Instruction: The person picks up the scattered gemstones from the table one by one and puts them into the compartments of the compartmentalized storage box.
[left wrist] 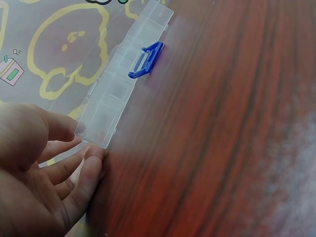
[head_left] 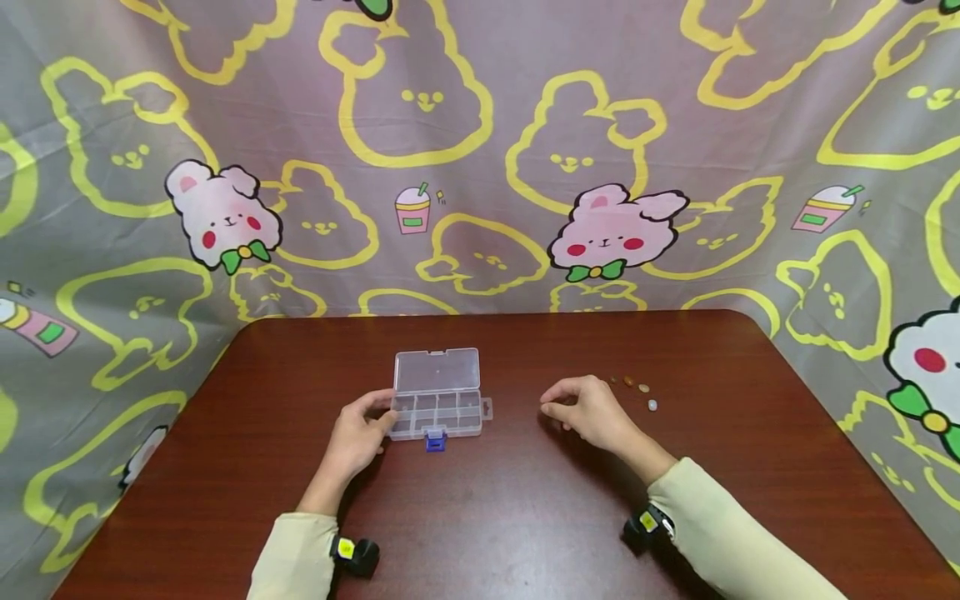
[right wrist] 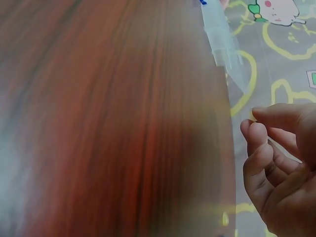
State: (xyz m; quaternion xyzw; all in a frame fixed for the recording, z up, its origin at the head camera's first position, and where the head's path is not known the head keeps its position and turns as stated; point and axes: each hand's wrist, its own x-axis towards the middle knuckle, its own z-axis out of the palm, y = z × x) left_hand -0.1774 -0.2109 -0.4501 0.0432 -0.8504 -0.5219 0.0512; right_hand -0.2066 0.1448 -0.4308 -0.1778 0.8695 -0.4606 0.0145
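A clear plastic compartment box (head_left: 437, 410) with a blue latch (head_left: 435, 442) stands on the table, its lid (head_left: 437, 371) raised at the back. My left hand (head_left: 358, 429) holds the box's left end between thumb and fingers; the left wrist view shows the grip at the box's near corner (left wrist: 96, 133). Right of the box, my right hand (head_left: 592, 414) is above the table with thumb and fingertips together. Between those tips a small yellowish stone (right wrist: 253, 116) shows, mostly covered by the fingers. The box compartments look bare.
Several small stones lie on the table beyond my right hand, among them a white stone (head_left: 652, 406), a tan stone (head_left: 643, 388) and a brown stone (head_left: 628, 381). A patterned curtain (head_left: 480, 167) hangs around the brown wooden table (head_left: 495, 517).
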